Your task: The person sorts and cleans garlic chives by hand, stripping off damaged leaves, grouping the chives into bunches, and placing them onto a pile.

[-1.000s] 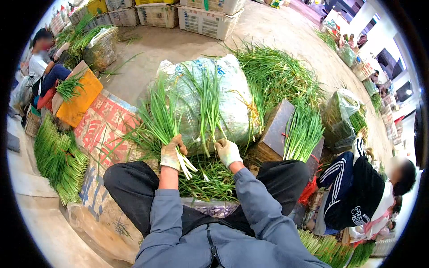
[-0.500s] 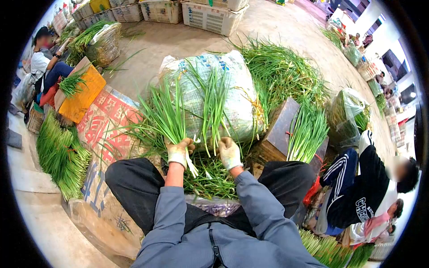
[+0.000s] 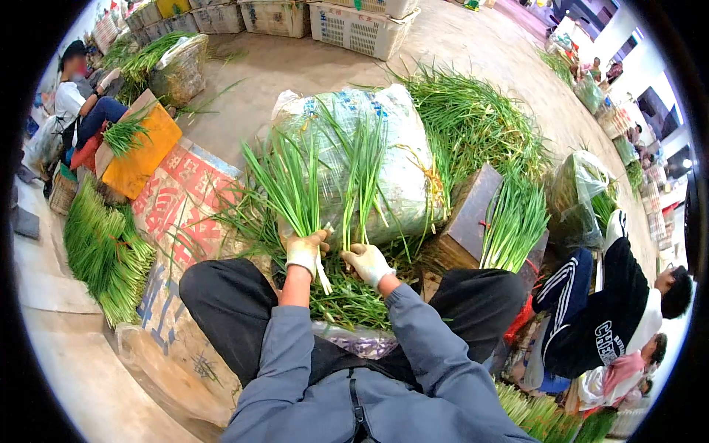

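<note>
My left hand (image 3: pixel 304 251), in a pale glove, is closed round a bunch of green stalks (image 3: pixel 292 188), whose white ends poke out below the fingers. To its right, my right hand (image 3: pixel 367 263), gloved too, pinches the lower ends of a smaller group of stalks (image 3: pixel 360 177). These stalks lean on a large wrapped bale (image 3: pixel 406 125) in front of me. Below both hands, loose green leaves (image 3: pixel 347 301) lie between my knees.
A tied bundle (image 3: pixel 513 221) rests on a brown box (image 3: pixel 473 214) at the right. Behind it lies a heap of greens (image 3: pixel 480 125). People sit at the left (image 3: pixel 70 103) and right (image 3: pixel 620 310). Crates (image 3: pixel 362 29) line the back.
My right hand has shifted slightly left and down onto the ends of the smaller group of stalks. My left hand still holds its bunch, now a little further right. The view has shifted slightly.
</note>
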The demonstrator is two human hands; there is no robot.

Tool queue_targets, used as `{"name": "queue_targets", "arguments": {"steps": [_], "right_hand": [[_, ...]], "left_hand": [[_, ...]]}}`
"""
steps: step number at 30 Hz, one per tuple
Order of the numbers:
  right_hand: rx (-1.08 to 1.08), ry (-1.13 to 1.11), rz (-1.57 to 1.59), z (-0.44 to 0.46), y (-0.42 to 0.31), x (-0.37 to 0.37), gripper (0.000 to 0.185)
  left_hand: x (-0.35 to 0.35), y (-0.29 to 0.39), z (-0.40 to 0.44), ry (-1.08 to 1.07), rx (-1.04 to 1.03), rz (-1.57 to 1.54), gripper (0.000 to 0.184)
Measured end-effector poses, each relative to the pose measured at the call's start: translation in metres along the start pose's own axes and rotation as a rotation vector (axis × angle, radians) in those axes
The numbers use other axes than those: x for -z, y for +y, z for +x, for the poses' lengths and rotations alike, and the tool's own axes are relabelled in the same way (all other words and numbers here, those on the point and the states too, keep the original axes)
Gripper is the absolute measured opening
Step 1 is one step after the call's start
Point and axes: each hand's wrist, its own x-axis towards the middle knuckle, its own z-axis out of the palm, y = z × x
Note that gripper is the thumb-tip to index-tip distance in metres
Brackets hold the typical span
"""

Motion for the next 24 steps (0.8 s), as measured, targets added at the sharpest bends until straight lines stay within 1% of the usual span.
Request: {"name": "queue_targets", "arguments": {"steps": [2, 3, 4, 5, 6, 8, 9, 11, 14, 15, 16, 17, 18, 19, 20, 22, 23, 24], "right_hand": [[0.015, -0.053, 0.014, -0.024, -0.005, 0.005, 0.026], [0.012, -0.116, 0.032, -0.033, -0.009, 0.009, 0.024], [0.014, -0.111, 0.037, -0.033, -0.005, 0.01, 0.024], [0.035, -0.147, -0.022, -0.029, 0.004, 0.012, 0.023], [0.055, -0.184, -0.081, -0.026, 0.012, 0.012, 0.022], [0.028, -0.181, -0.036, -0.036, 0.001, 0.013, 0.022], [0.041, -0.199, 0.02, -0.044, -0.003, 0.014, 0.027], [0.05, -0.26, 0.14, -0.056, -0.013, 0.015, 0.041], [0.081, -0.242, 0.12, -0.056, -0.017, 0.012, 0.039], [0.101, -0.215, 0.125, -0.059, -0.019, 0.011, 0.027], [0.111, -0.212, 0.127, -0.06, -0.018, 0.01, 0.027], [0.108, -0.198, 0.025, -0.058, -0.019, 0.01, 0.025], [0.105, -0.185, -0.078, -0.058, -0.02, 0.01, 0.025], [0.158, -0.167, -0.118, -0.058, -0.02, 0.008, 0.028], [0.163, -0.166, -0.119, -0.058, -0.019, 0.008, 0.028], [0.237, -0.156, -0.302, -0.059, -0.018, 0.009, 0.028], [0.205, -0.182, -0.373, -0.062, -0.017, 0.009, 0.032], [0.205, -0.182, -0.376, -0.063, -0.016, 0.011, 0.032]], "left_hand": [[-0.003, 0.0, 0.003, -0.032, -0.037, 0.034, 0.02], [-0.003, -0.006, 0.011, -0.067, 0.104, 0.071, 0.027], [-0.003, -0.009, 0.016, -0.102, 0.242, 0.111, 0.036], [-0.009, -0.004, 0.005, -0.126, 0.207, 0.116, 0.021], [-0.013, 0.001, -0.001, -0.131, 0.205, 0.121, 0.021], [-0.022, 0.01, -0.008, -0.194, 0.214, 0.336, 0.022], [-0.022, 0.013, -0.015, -0.227, 0.15, 0.28, 0.022], [-0.021, 0.015, -0.021, -0.239, 0.154, 0.245, 0.022], [-0.016, 0.014, -0.026, -0.265, 0.115, 0.174, 0.023], [-0.015, 0.015, -0.027, -0.299, 0.139, 0.093, 0.022], [-0.01, 0.013, -0.029, -0.335, 0.16, 0.013, 0.021], [-0.007, 0.013, -0.03, -0.342, 0.161, -0.053, 0.023], [-0.004, 0.012, -0.03, -0.343, 0.156, -0.051, 0.023], [-0.002, 0.012, -0.03, -0.341, 0.17, -0.111, 0.024], [-0.001, 0.014, -0.031, -0.341, 0.183, -0.171, 0.025], [0.003, 0.015, -0.028, -0.306, 0.185, -0.156, 0.028], [0.003, 0.018, -0.034, -0.239, 0.055, -0.064, 0.024], [0.002, 0.022, -0.038, -0.171, -0.071, 0.027, 0.019]]}}
